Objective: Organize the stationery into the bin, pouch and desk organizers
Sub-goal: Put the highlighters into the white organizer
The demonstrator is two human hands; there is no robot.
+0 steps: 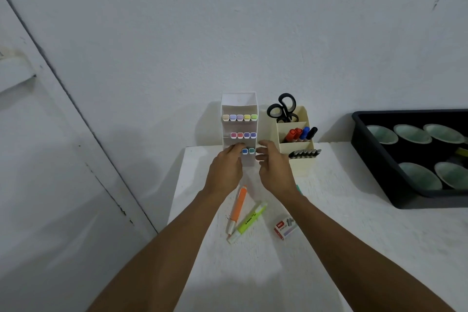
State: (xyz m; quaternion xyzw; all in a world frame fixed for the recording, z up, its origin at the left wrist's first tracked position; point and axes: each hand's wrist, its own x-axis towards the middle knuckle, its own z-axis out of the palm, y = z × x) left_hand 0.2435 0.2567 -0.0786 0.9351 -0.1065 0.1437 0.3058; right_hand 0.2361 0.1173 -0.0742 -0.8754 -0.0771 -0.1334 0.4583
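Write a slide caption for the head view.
Left hand and right hand at the tiered marker organizer; orange highlighter, green highlighter and staples box lie loose.

From here I see only two hands and two forearms. The left hand (225, 166) and right hand (274, 167) are bare, and both forearms (177, 240) are bare skin down to my view's lower edge. The fingertips are blurred.

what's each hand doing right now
Left hand: at the organizer's bottom row; grip cannot be told.
Right hand: open, holding nothing.
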